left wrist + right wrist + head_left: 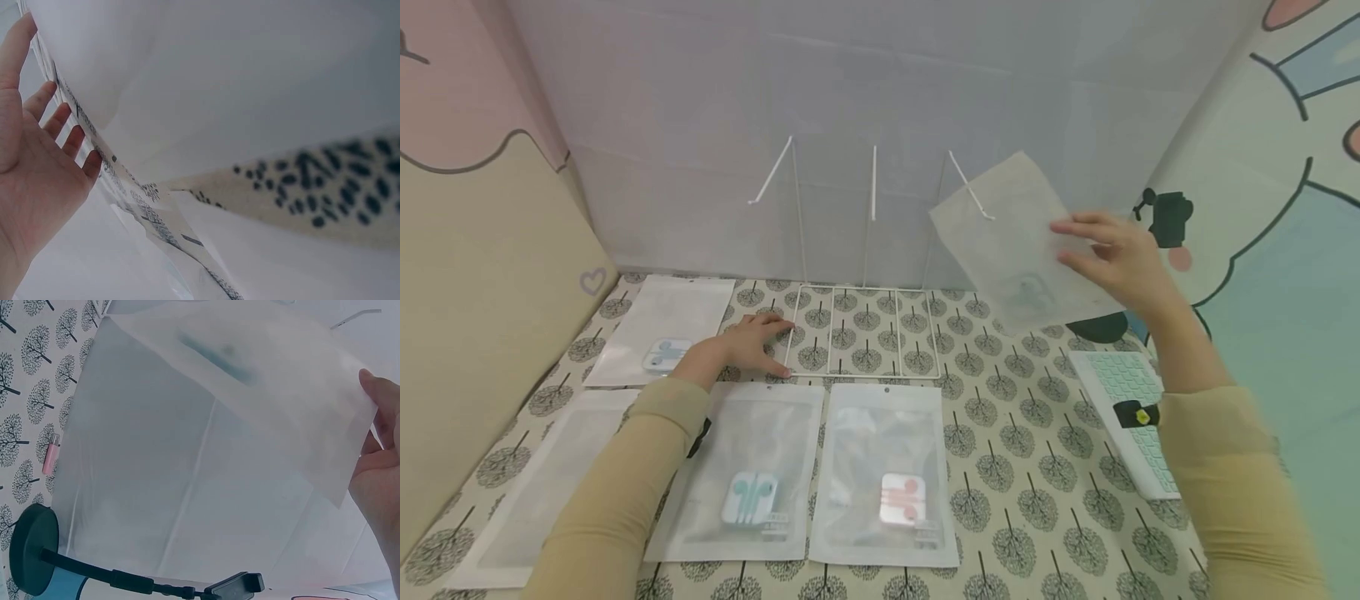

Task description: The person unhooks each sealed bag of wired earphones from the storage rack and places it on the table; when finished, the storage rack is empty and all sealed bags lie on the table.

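Observation:
My right hand (1108,254) pinches the edge of a translucent zip pouch (1000,225) between thumb and fingers. Teal earphones (1032,292) show faintly inside it. The raised pouch tilts beside the right prong of a white wire rack (874,179); that prong overlaps it in the head view, and I cannot tell whether they touch. Spread, mostly straight fingers of my left hand (752,343) touch the left side of the rack's base. Nearer lie one pouch (775,433) with a teal earphone case (749,498) and another (880,433) with a pink one (902,500).
Two more pouches (662,312) (542,492) lie at the left. A white keyboard (1123,400) with green keys lies at the right. Behind it stands a black phone stand (100,570) on a round base; a pink lighter-like item (51,455) lies nearby.

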Motion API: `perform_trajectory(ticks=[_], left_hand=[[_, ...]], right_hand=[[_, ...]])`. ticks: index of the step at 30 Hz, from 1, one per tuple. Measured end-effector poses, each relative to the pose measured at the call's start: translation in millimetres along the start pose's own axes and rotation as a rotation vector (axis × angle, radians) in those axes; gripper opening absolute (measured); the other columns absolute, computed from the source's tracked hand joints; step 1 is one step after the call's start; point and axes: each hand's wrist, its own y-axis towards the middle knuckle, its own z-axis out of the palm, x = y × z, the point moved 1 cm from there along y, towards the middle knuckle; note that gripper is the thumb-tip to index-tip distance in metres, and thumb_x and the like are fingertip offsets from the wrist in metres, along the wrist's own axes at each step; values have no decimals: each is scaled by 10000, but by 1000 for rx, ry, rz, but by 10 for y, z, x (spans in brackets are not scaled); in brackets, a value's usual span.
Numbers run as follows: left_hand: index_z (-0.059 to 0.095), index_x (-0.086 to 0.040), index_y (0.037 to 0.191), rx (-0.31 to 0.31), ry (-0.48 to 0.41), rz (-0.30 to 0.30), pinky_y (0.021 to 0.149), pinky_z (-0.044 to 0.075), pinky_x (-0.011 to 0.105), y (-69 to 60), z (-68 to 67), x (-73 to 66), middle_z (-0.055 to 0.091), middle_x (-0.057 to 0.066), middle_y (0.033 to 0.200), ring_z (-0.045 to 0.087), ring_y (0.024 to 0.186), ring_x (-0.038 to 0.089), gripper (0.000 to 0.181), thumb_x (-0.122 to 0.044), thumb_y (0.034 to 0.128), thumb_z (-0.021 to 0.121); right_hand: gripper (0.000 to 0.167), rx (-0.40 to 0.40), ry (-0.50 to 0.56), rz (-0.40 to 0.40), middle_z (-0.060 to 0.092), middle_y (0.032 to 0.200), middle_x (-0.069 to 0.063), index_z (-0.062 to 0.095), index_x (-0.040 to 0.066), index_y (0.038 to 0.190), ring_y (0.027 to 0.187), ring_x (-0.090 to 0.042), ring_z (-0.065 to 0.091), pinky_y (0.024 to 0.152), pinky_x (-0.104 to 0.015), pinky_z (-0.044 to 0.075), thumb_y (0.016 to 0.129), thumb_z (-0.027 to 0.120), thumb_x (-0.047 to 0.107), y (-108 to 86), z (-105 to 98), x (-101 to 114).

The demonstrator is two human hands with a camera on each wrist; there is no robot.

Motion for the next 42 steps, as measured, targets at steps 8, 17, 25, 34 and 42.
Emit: perform_trajectory(ticks=[8,17,25,34,42], left_hand=[[275,-159,1493,4,-2,-9,1031,153,726,-21,-29,-5,179,171,1543,140,1378,469,1002,-605,711,714],[283,-149,1490,1,-9,-6,1028,157,726,-3,-29,-9,190,180,1536,145,1372,477,999,-605,712,715],[285,-158,1490,4,-18,-13,1034,160,720,-19,-18,-22,189,171,1538,141,1380,465,984,-578,718,726],[283,-155,1490,0,-26,-22,1038,160,713,-42,-18,-32,181,170,1542,133,1383,464,989,-587,716,723],[276,-171,1494,11,-29,-26,1041,151,713,-17,-8,-20,170,159,1548,125,1389,453,1004,-595,704,729]], right_hand=[[357,-9,-71,-49,552,1230,204,680,157,1176,1136,112,448,929,-101,416,827,725,98,-36,-126,95],[396,-39,-117,-139,515,1209,295,699,123,1134,1092,125,457,843,-9,370,769,743,-23,-78,-235,113],[403,11,-161,-148,465,1204,362,690,128,1149,845,59,446,609,-157,296,773,739,-10,-170,-349,164],[454,12,-137,-244,508,1243,294,695,68,1116,993,97,474,672,-90,309,695,761,-89,-252,-478,194],[457,8,-84,-233,545,1220,239,685,17,1107,806,19,473,628,-48,367,682,733,-144,-371,-532,185]])
